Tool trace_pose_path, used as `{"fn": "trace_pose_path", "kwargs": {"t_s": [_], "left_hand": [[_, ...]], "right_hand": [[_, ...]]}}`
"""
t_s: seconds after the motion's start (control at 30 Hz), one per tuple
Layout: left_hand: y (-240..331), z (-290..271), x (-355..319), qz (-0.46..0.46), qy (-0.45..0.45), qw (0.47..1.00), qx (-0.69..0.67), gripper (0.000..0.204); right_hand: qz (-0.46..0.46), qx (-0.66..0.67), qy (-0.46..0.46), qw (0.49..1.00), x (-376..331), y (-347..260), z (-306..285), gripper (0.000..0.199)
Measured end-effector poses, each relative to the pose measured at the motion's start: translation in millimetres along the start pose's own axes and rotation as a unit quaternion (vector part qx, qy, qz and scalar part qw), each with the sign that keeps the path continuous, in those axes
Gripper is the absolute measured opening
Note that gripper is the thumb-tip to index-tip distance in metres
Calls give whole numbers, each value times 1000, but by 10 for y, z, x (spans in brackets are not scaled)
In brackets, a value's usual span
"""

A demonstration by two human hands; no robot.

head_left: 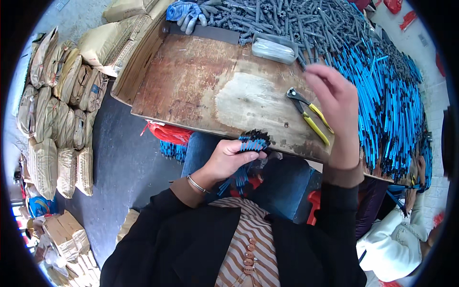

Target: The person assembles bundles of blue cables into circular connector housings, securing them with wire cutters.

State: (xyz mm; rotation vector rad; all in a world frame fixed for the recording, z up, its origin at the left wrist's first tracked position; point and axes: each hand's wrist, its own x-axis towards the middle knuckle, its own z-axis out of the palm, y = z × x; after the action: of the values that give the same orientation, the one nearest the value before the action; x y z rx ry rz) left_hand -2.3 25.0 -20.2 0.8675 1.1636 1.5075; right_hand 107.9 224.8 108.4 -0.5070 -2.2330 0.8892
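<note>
Rod bundle (254,142), partly hidden by left hand (226,160).

A worn wooden table (181,81) with a pale bare patch (244,100). Far left lies a blue-and-grey glove (185,13); along the far side, a heap of dark grey plastic parts (306,19). Before it sits a clear tray (273,59) of thin pale sticks (272,49). Yellow-handled pincers (314,125) rest nearer; blue-and-black rods (392,115) pile up right.
</note>
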Motion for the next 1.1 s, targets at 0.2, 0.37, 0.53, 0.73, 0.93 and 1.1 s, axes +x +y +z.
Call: {"fn": "trace_pose_path", "kwargs": {"t_s": [0.2,0.37,0.53,0.73,0.93,1.1], "left_hand": [[144,30,104,-116,25,982,-147,19],[232,-5,148,-183,42,966,-176,21],[220,-25,131,-176,38,968,-175,21],[174,-9,118,-167,41,971,-165,21],[103,37,155,-138,47,974,-173,20],[132,24,131,-142,62,973,-170,21]], "right_hand": [[-14,-301,-86,950,1075,1046,473,15],[4,-405,-195,893,1301,1087,660,15],[-41,-467,-199,860,1262,1034,713,16],[-26,-446,-111,888,1144,1210,630,15],[-52,-157,-13,986,777,697,359,14],[-32,59,-85,994,-106,38,256,4]]}}
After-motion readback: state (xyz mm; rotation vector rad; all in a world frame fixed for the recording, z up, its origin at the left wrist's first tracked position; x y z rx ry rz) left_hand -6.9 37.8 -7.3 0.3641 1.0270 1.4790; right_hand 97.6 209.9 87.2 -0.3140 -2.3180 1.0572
